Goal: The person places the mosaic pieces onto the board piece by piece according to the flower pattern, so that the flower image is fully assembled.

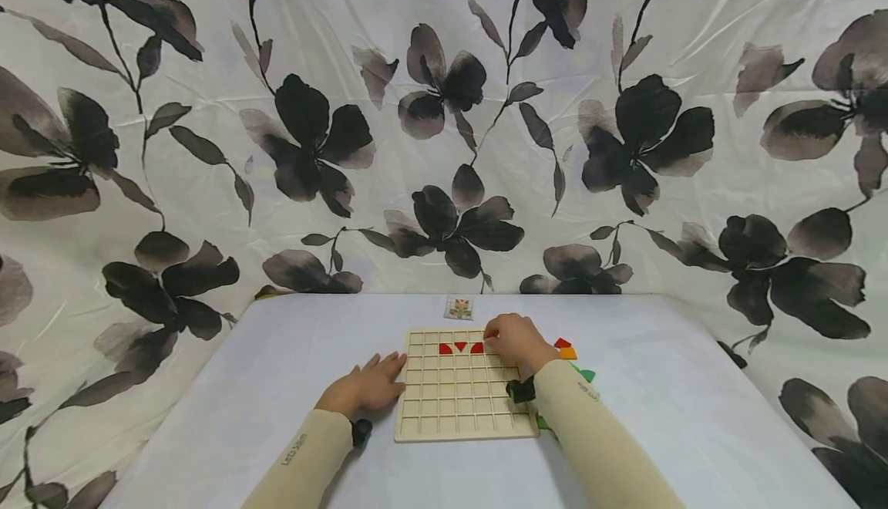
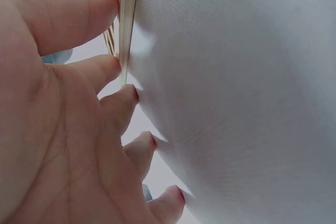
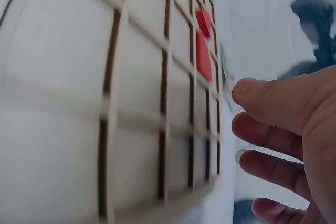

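Note:
A pale wooden grid board (image 1: 458, 395) lies on the table. In its upper rows sit a red quarter-round piece (image 1: 445, 349), a red triangle (image 1: 461, 347) and another red piece (image 1: 477, 348). My left hand (image 1: 366, 385) rests beside the board with fingers spread; in the left wrist view its thumb and index fingertip touch the board's side edge. Over the upper right corner is my right hand (image 1: 519, 343). In the right wrist view, the right hand (image 3: 294, 108) has loosely bent fingers, apart from the red pieces (image 3: 203, 59), with nothing visible between them.
A small card with a flower pattern (image 1: 459, 308) lies beyond the board. Right of the board are a red piece (image 1: 563, 342), an orange piece (image 1: 568, 353) and green pieces (image 1: 588, 375), partly hidden by my right arm. A floral cloth (image 1: 444, 146) hangs behind the white table (image 1: 298, 339).

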The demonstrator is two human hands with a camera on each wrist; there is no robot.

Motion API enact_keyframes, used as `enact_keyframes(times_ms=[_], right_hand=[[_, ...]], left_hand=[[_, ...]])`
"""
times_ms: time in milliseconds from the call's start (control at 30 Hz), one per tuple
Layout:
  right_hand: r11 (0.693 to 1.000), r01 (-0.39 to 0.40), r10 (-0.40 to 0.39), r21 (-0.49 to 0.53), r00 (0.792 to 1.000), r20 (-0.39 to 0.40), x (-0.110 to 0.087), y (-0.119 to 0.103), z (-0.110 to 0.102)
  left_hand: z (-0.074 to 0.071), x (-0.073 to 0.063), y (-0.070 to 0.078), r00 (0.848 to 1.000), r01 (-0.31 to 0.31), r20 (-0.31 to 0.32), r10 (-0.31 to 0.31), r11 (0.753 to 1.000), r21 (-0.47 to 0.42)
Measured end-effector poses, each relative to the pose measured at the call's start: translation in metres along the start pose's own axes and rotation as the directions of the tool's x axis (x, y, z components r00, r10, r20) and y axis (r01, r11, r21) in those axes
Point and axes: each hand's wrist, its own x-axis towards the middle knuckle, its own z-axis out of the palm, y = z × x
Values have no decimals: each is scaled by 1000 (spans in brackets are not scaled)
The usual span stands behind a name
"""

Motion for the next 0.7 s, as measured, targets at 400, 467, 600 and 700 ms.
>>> enact_keyframes(times_ms=[400, 467, 600, 700], right_hand=[[993, -118, 118, 11, 993, -5, -25, 43, -25], [992, -124, 124, 21, 992, 4, -28, 51, -28], [989, -144, 143, 38, 989, 27, -36, 65, -31], [982, -179, 176, 56, 983, 49, -42, 74, -32]], left_hand=[[0, 1, -1, 1000, 1, 0, -1, 1000, -2], [0, 0, -1, 1000, 0, -6, 0, 1000, 1], [0, 2, -2, 1000, -10, -26, 10, 1000, 15], [1, 5, -4, 999, -21, -40, 23, 999, 30]])
